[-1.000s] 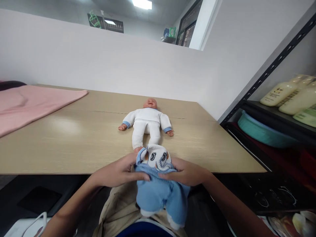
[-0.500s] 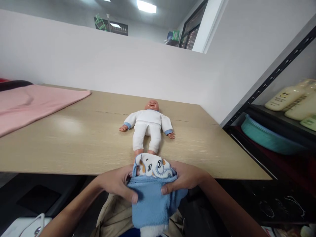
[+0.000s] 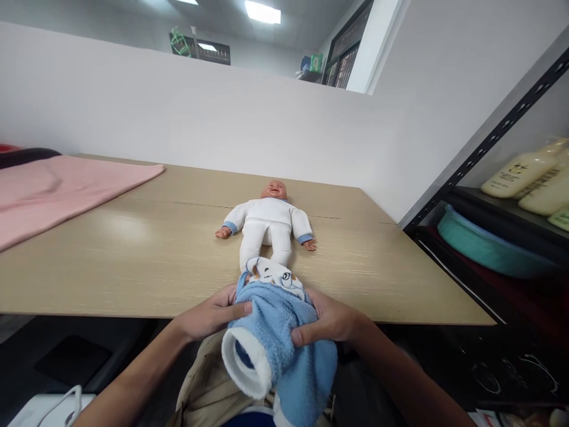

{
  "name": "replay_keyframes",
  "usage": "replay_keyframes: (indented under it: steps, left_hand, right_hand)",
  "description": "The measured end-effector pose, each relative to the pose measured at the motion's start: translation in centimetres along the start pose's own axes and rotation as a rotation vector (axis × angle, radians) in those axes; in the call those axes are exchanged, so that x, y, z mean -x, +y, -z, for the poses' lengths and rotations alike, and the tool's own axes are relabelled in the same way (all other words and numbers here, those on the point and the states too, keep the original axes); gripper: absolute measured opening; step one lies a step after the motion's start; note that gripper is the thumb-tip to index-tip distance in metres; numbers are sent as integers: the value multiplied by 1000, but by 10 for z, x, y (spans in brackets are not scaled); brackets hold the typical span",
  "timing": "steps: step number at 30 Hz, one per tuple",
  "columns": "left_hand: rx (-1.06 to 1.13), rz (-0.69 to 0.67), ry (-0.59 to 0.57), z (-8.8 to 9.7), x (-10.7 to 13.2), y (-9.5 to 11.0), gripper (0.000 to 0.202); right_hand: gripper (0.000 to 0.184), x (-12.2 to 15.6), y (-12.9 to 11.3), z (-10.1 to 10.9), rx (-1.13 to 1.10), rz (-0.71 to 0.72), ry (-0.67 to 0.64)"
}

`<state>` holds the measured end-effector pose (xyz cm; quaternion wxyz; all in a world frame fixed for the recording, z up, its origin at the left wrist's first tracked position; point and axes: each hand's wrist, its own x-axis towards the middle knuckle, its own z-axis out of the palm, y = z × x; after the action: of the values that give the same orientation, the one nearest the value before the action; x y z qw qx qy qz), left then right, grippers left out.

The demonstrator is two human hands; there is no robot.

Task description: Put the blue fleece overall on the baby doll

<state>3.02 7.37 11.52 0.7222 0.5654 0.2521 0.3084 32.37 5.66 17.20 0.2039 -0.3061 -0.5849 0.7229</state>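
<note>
A baby doll (image 3: 268, 224) in a white suit with blue cuffs lies face up on the wooden table (image 3: 133, 255), feet toward me. At the table's near edge both hands hold a blue fleece garment (image 3: 284, 338) with a white cartoon patch and white cuffs. My left hand (image 3: 213, 314) grips its left side, thumb on top. My right hand (image 3: 326, 320) grips the right side, fingers curled into the cloth. One white-cuffed leg opening faces me. The garment's top edge covers the doll's feet.
A pink blanket (image 3: 53, 190) lies on the table's far left. A black metal shelf (image 3: 484, 142) on the right holds cream bottles (image 3: 524, 172) and a teal basin (image 3: 484, 249). A white wall runs behind the table.
The garment has been bunched and turned, so a white-cuffed leg opening now faces me and the cartoon patch is mostly folded away. It has moved forward over the doll's feet.
</note>
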Motion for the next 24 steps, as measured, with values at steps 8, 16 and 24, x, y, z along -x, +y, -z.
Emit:
replay_keyframes:
  steps: [8, 16, 24]
  left_hand:
    - [131, 37, 176, -20, -1, 10, 54]
    - [48, 10, 25, -12, 10, 8, 72]
    - [-371, 99, 514, -24, 16, 31, 47]
  right_hand:
    - [93, -10, 20, 7, -222, -71, 7]
    - [96, -28, 0, -14, -40, 98, -19]
    - [37, -49, -5, -33, 366, 131, 420]
